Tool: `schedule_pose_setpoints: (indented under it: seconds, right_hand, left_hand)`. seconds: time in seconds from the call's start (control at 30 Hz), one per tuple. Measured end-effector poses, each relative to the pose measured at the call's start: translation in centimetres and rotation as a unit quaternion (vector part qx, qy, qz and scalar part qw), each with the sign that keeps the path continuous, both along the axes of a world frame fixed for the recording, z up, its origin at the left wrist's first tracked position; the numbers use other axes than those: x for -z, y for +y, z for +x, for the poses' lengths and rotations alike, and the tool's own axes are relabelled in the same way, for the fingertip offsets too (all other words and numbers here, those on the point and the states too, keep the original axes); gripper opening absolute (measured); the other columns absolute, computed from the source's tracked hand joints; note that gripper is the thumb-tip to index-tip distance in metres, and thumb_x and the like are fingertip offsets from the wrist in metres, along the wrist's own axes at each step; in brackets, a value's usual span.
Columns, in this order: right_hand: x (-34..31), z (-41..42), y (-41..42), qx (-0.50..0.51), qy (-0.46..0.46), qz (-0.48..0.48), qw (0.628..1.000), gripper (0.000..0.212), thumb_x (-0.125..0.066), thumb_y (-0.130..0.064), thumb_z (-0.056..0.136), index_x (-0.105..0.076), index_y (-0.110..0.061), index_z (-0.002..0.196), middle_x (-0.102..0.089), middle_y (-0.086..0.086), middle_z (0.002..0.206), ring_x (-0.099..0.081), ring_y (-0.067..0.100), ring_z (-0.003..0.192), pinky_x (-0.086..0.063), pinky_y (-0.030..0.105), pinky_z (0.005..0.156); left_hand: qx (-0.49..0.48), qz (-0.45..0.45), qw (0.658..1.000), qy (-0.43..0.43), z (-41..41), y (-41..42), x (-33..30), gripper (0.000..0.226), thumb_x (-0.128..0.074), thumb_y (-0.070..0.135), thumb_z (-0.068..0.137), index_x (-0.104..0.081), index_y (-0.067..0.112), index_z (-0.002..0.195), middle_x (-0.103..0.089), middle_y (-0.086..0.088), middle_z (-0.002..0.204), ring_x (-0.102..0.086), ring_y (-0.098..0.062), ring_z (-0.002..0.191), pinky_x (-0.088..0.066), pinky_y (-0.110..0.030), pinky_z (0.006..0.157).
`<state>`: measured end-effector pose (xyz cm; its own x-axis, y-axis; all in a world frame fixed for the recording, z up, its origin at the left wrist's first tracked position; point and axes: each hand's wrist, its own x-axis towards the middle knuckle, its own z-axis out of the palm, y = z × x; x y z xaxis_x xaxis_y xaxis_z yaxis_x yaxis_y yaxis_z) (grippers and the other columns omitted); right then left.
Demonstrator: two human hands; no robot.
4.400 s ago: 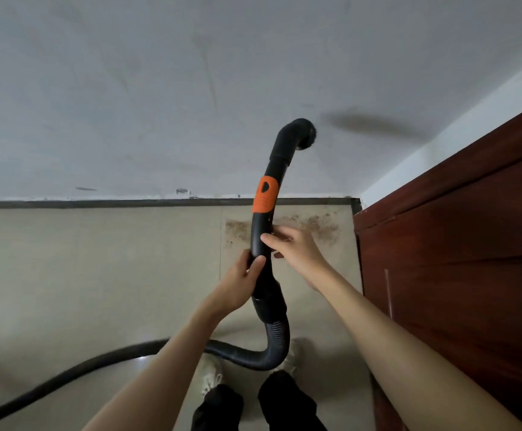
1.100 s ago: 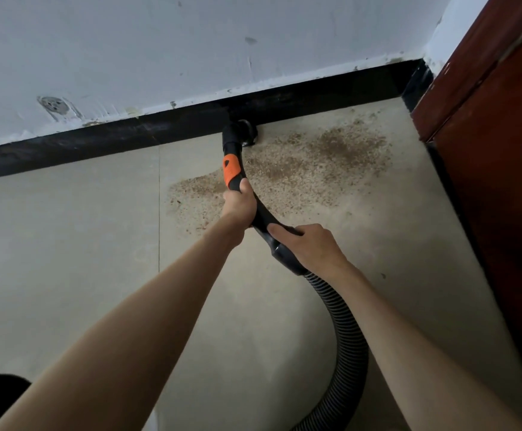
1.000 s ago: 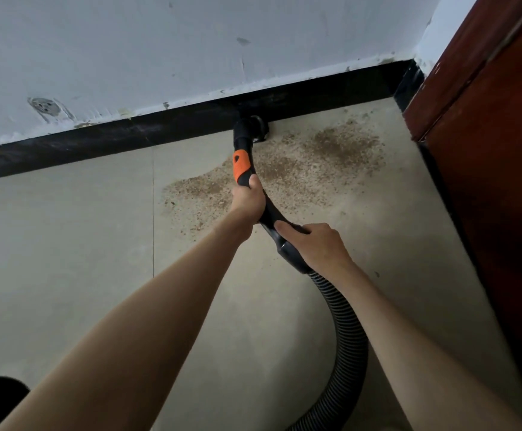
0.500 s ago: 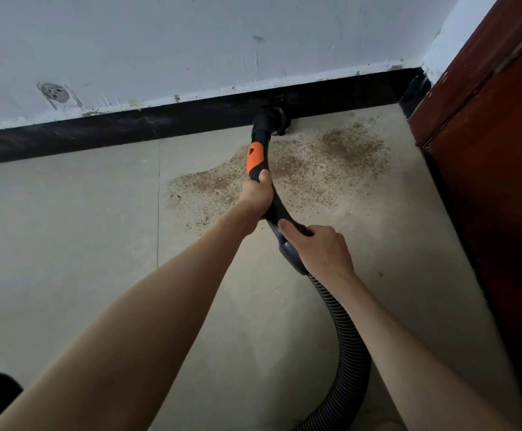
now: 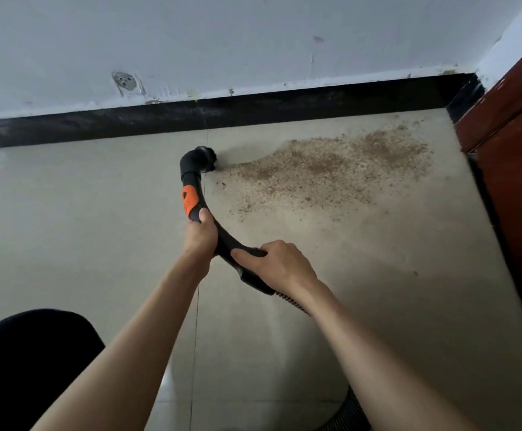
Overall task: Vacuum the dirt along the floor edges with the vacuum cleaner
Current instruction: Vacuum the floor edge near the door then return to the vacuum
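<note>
Both hands curl around a vacuum wand [image 5: 205,219], left hand [image 5: 200,236] nearer the nozzle [image 5: 202,160], right hand [image 5: 280,265] behind. Brown dirt [image 5: 325,169] lies just right of the nozzle (below the black skirting [image 5: 253,108]), stretching sideways toward the wooden door [image 5: 514,144].

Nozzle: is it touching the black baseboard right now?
No, the nozzle sits on the floor tile, apart from the baseboard, at the dirt patch's left edge.
</note>
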<state>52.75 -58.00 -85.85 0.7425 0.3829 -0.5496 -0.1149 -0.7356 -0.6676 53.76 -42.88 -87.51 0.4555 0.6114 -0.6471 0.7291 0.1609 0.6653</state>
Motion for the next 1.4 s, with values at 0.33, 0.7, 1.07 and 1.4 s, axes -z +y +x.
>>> schedule_pose_setpoints:
  seconds: [0.33,0.7,1.07,1.4]
  right_hand:
    - [0.8,0.2,-2.2,0.034,0.015,-0.007,0.999,0.06,-0.054,-0.071,0.078,-0.046,-0.016,0.056,-0.052,-0.004,0.053,-0.051,0.016,0.048,-0.035,0.026,0.048]
    - [1.3,1.5,-6.8,0.13,0.024,0.003,0.991,0.058,-0.055,-0.07,0.077,-0.055,-0.014,0.061,-0.063,0.002,0.065,-0.062,0.019,0.06,-0.044,0.028,0.054]
    - [1.9,2.0,-10.7,0.196,0.004,0.004,0.981,0.059,-0.053,-0.073,0.076,-0.053,-0.017,0.057,-0.059,0.0,0.062,-0.057,0.016,0.056,-0.037,0.027,0.05]
    - [2.8,2.8,-14.0,0.285,-0.008,0.028,0.958,0.059,-0.059,-0.067,0.077,-0.048,-0.018,0.048,-0.052,-0.006,0.047,-0.053,0.013,0.051,-0.032,0.027,0.046]
  left_hand:
    - [0.038,-0.004,0.999,0.018,1.0,-2.4,0.5,0.05,-0.029,0.038,0.101,-0.038,0.002,0.134,-0.052,-0.009,0.096,-0.055,-0.029,0.097,-0.05,-0.039,0.085]
    - [0.139,-0.008,0.99,0.023,4.8,-7.6,0.2,0.054,-0.027,0.04,0.101,-0.034,0.0,0.136,-0.049,-0.013,0.109,-0.054,-0.03,0.103,-0.05,-0.041,0.091]
    - [0.203,0.015,0.979,0.015,7.2,-12.2,0.6,0.051,-0.03,0.039,0.101,-0.036,0.0,0.133,-0.047,-0.006,0.085,-0.051,-0.018,0.074,-0.049,-0.035,0.07]
    - [0.294,0.03,0.955,0.011,9.8,-16.8,0.4,0.057,-0.028,0.043,0.101,-0.033,-0.001,0.137,-0.046,-0.003,0.081,-0.049,-0.013,0.068,-0.038,-0.026,0.051]
